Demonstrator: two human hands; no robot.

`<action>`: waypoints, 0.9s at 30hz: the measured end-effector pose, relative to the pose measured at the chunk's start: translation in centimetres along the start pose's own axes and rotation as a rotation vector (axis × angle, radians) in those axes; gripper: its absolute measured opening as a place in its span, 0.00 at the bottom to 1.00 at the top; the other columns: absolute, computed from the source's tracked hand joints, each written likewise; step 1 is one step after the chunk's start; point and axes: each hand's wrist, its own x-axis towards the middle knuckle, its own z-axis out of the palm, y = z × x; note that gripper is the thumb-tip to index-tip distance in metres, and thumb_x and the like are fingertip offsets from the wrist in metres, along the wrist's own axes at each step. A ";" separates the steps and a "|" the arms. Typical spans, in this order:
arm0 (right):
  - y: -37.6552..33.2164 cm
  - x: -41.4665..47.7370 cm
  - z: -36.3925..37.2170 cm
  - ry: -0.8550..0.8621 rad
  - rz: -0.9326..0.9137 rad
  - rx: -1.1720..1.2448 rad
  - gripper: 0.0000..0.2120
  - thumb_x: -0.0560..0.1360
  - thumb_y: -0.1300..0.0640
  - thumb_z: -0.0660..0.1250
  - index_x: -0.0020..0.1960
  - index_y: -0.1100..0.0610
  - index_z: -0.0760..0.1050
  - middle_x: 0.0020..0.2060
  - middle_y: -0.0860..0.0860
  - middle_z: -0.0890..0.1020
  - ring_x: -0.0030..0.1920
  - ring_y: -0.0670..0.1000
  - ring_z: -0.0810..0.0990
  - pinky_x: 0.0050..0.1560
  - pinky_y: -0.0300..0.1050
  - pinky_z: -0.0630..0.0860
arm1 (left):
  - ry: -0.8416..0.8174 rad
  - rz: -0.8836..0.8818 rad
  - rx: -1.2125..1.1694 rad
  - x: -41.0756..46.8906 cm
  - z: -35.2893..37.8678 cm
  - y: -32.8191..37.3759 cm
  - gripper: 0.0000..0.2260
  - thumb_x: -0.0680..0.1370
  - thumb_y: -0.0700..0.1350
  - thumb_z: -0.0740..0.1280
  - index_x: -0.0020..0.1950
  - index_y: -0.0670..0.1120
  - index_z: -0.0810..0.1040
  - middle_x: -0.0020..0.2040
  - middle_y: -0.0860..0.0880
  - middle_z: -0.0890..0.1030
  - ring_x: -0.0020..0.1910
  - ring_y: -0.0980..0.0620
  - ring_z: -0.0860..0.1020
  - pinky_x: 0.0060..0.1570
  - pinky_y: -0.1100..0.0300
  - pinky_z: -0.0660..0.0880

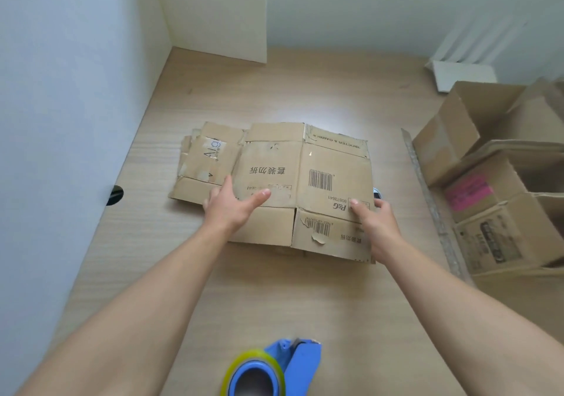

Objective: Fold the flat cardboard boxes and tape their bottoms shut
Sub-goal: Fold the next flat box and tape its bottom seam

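Pale wood bench (274,90), white walls behind. Item: top flat box (305,181), lying on other flattened cartons (207,157), held between both hands. Left hand (229,209): thumb on top, fingers apparently tucked under the edge. Right hand (377,221): pinching the opposite edge, likely to lift the sheet free for opening. Tape dispenser (274,368): nearer the body than the hands, ready for sealing. Opened boxes (476,188): beyond the right hand

Flat boxes: two told apart, the top flat box (305,175) and a smaller flat box (210,160) under it; more edges show below them, number unclear.
Open boxes (485,200): three, crowded at the right.
Tape dispenser (302,362): one.
Tape roll (253,365): one.
Hands: two, left hand (232,206) and right hand (377,221).
Cardboard strip (427,200): one.
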 end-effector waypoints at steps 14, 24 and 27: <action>3.9 -11.3 -12.8 -0.327 -0.331 0.260 0.40 0.67 0.43 0.77 0.73 0.37 0.61 0.63 0.53 0.77 0.62 0.53 0.79 0.60 0.57 0.77 | -0.276 0.360 -0.230 -17.9 2.9 4.3 0.59 0.57 0.68 0.77 0.80 0.58 0.49 0.77 0.54 0.63 0.75 0.55 0.63 0.75 0.47 0.61; 10.1 -17.4 -24.8 -0.505 -0.283 0.385 0.28 0.66 0.42 0.76 0.62 0.39 0.68 0.61 0.46 0.80 0.63 0.53 0.79 0.50 0.58 0.80 | -0.455 0.555 -0.107 -31.8 8.7 2.4 0.53 0.64 0.53 0.76 0.80 0.59 0.46 0.71 0.74 0.55 0.66 0.81 0.57 0.60 0.79 0.62; 11.4 -18.8 -27.1 -0.541 -0.313 0.315 0.35 0.64 0.36 0.77 0.65 0.25 0.62 0.63 0.41 0.79 0.62 0.48 0.80 0.54 0.62 0.79 | -0.405 0.573 -0.079 -34.5 10.1 1.7 0.47 0.65 0.52 0.72 0.78 0.61 0.51 0.74 0.70 0.57 0.70 0.75 0.57 0.67 0.64 0.64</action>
